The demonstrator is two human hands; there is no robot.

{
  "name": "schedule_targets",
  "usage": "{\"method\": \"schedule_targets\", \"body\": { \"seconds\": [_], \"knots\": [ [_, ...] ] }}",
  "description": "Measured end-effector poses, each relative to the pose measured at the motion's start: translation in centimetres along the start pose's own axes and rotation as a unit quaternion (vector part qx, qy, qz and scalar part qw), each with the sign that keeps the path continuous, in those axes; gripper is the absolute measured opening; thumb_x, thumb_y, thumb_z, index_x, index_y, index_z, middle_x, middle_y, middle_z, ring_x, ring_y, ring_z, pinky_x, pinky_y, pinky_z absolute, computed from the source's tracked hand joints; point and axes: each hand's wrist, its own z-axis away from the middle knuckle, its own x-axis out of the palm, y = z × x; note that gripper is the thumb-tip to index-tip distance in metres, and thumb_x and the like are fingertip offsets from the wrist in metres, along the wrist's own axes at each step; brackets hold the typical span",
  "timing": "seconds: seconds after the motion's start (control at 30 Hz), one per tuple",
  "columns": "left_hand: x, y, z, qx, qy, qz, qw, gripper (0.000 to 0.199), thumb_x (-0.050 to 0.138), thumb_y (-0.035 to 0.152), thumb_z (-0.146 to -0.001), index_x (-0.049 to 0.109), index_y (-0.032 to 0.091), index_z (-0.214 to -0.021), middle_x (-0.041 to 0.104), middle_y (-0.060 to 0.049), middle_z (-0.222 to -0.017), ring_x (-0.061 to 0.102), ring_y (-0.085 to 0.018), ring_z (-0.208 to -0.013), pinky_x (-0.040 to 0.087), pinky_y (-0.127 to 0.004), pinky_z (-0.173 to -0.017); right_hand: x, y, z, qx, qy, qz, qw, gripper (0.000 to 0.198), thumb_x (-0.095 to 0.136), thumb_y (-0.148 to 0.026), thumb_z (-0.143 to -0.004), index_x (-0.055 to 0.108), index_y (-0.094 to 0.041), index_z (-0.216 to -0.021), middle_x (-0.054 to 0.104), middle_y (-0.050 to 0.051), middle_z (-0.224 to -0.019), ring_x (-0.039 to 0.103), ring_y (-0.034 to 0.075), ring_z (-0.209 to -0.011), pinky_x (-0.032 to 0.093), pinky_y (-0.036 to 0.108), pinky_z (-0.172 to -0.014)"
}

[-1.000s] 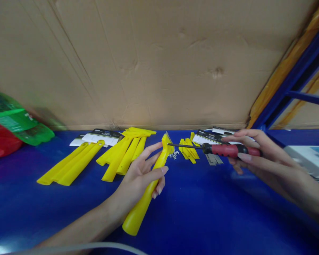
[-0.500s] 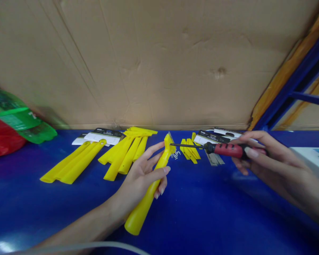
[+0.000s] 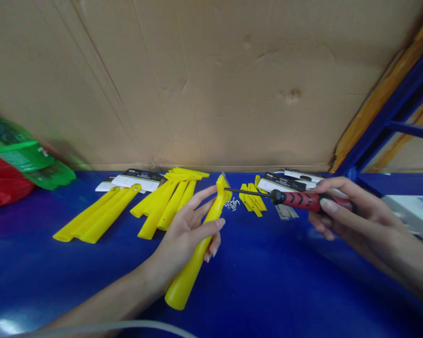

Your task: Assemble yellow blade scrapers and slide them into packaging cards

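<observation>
My left hand (image 3: 193,230) is closed round a yellow plastic scraper (image 3: 192,274), its head tilted up and away from me. A thin blade edge shows at the scraper's head. My right hand (image 3: 348,211) grips a red and black screwdriver (image 3: 299,201) by its handle, held nearly level. The screwdriver's tip meets the side of the scraper's head; the exact contact point is too small to make out. Small screws (image 3: 232,204) lie in a pile just behind the head. Several small yellow pieces (image 3: 252,199) and grey metal blades (image 3: 287,211) rest beneath and behind the screwdriver.
Yellow handles (image 3: 100,216) lie at the left, with more yellow handles (image 3: 169,202) in the middle. Printed cards (image 3: 137,180) sit behind them. A green bottle (image 3: 31,157) and a red bag (image 3: 3,183) are far left. A white box (image 3: 414,213) stands right. Cardboard (image 3: 197,84) backs the blue table (image 3: 261,291).
The screwdriver's handle has turned a little in my right hand, its dark markings now showing differently. The scraper's head has shifted slightly left, and more of the screw pile shows.
</observation>
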Motion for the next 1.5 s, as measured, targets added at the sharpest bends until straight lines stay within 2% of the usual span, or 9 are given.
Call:
{"method": "schedule_targets", "body": {
  "seconds": [0.13, 0.33, 0.43, 0.6, 0.87, 1.1, 1.3, 1.4, 1.5],
  "knots": [
    [0.2, 0.0, 0.0, -0.003, 0.002, -0.008, 1.0, 0.069, 0.081, 0.02, -0.088, 0.047, 0.027, -0.147, 0.067, -0.001, -0.096, 0.058, -0.006, -0.042, 0.045, -0.016, -0.034, 0.1, 0.7, -0.4, -0.004, 0.038, 0.031, 0.999, 0.034, 0.064, -0.061, -0.096, 0.064, -0.027, -0.096, 0.063, -0.004, -0.058, 0.052, 0.012, -0.035, 0.041, 0.021, -0.033],
    [-0.1, -0.3, -0.3, 0.003, 0.0, -0.008, 1.0, 0.075, 0.081, 0.021, -0.088, 0.043, 0.025, -0.152, 0.067, 0.002, -0.086, 0.058, -0.006, -0.041, 0.044, -0.014, -0.033, 0.0, 0.2, -0.2, 0.007, 0.003, 0.001, 1.0, 0.03, 0.084, -0.042, -0.082, 0.07, -0.029, -0.105, 0.071, -0.001, -0.082, 0.062, 0.014, -0.063, 0.051, 0.022, -0.052],
    [-0.1, -0.3, -0.1, 0.008, 0.006, -0.02, 1.0, 0.075, 0.081, 0.021, -0.087, 0.044, 0.026, -0.153, 0.071, -0.009, -0.117, 0.059, -0.004, -0.042, 0.045, -0.015, -0.033, -0.3, -0.1, -0.2, -0.03, 0.002, 0.061, 0.998, 0.026, 0.084, -0.04, -0.083, 0.069, -0.028, -0.101, 0.072, -0.002, -0.072, 0.063, 0.014, -0.058, 0.052, 0.023, -0.055],
    [0.2, 0.0, 0.1, 0.008, 0.008, -0.032, 0.999, 0.074, 0.079, 0.019, -0.088, 0.046, 0.029, -0.153, 0.047, -0.022, -0.16, 0.062, -0.002, -0.044, 0.047, -0.016, -0.034, 0.1, 0.1, -0.3, -0.032, 0.023, 0.108, 0.993, 0.038, 0.062, -0.062, -0.096, 0.068, -0.024, -0.097, 0.064, -0.003, -0.056, 0.052, 0.012, -0.034, 0.04, 0.023, -0.035],
    [0.0, -0.2, 0.0, 0.014, 0.009, -0.036, 0.999, 0.077, 0.079, 0.02, -0.089, 0.044, 0.028, -0.157, 0.044, -0.025, -0.163, 0.062, -0.002, -0.044, 0.047, -0.015, -0.034, -0.4, -0.2, 0.1, -0.024, -0.017, 0.091, 0.995, 0.033, 0.083, -0.04, -0.084, 0.068, -0.03, -0.112, 0.07, -0.003, -0.075, 0.062, 0.013, -0.058, 0.049, 0.022, -0.053],
    [0.6, 0.5, 0.6, -0.003, -0.009, -0.046, 0.999, 0.072, 0.077, 0.02, -0.091, 0.047, 0.034, -0.156, 0.03, -0.021, -0.172, 0.064, 0.0, -0.046, 0.05, -0.014, -0.038, -0.6, 0.3, -0.8, -0.027, 0.055, 0.109, 0.992, 0.04, 0.061, -0.063, -0.096, 0.069, -0.024, -0.096, 0.065, -0.002, -0.059, 0.046, 0.01, -0.033, 0.034, 0.023, -0.033],
    [0.3, 0.1, 0.3, 0.023, 0.004, -0.044, 0.999, 0.075, 0.078, 0.019, -0.09, 0.046, 0.034, -0.157, 0.036, -0.022, -0.169, 0.062, -0.001, -0.045, 0.049, -0.014, -0.035, -0.7, -0.3, -0.1, -0.053, 0.011, 0.103, 0.993, 0.033, 0.083, -0.044, -0.082, 0.07, -0.035, -0.111, 0.076, 0.0, -0.094, 0.069, 0.016, -0.068, 0.059, 0.026, -0.061],
    [0.2, -0.1, 0.2, 0.02, 0.004, -0.043, 0.999, 0.076, 0.077, 0.019, -0.09, 0.046, 0.034, -0.158, 0.035, -0.022, -0.17, 0.062, -0.001, -0.045, 0.048, -0.014, -0.035, -0.7, -0.6, -0.1, -0.089, 0.008, 0.156, 0.984, 0.027, 0.083, -0.04, -0.083, 0.07, -0.033, -0.106, 0.072, -0.003, -0.074, 0.066, 0.015, -0.057, 0.057, 0.024, -0.056],
    [0.1, -0.1, 0.2, 0.021, 0.012, -0.048, 0.999, 0.077, 0.077, 0.019, -0.09, 0.046, 0.035, -0.158, 0.033, -0.022, -0.17, 0.062, -0.001, -0.045, 0.048, -0.015, -0.034, -0.3, -0.2, -0.3, -0.087, -0.01, 0.17, 0.981, 0.027, 0.071, -0.053, -0.092, 0.069, -0.028, -0.103, 0.064, -0.004, -0.057, 0.057, 0.013, -0.037, 0.047, 0.023, -0.038]
  ]
}}
